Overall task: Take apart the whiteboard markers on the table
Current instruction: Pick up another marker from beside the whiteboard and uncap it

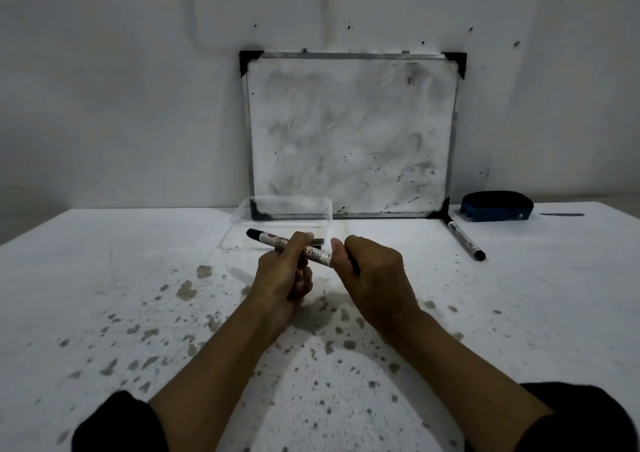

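A white whiteboard marker with black printing and a black end pointing left is held above the table, tilted down to the right. My left hand grips its middle. My right hand is closed around its right end, which is hidden in my fist. A second marker lies on the table to the right, near the whiteboard's lower right corner, its black cap toward me.
A smudged whiteboard leans against the wall at the back. A clear plastic container stands just beyond my hands. A blue and black eraser sits at the back right. The white table is speckled with stains.
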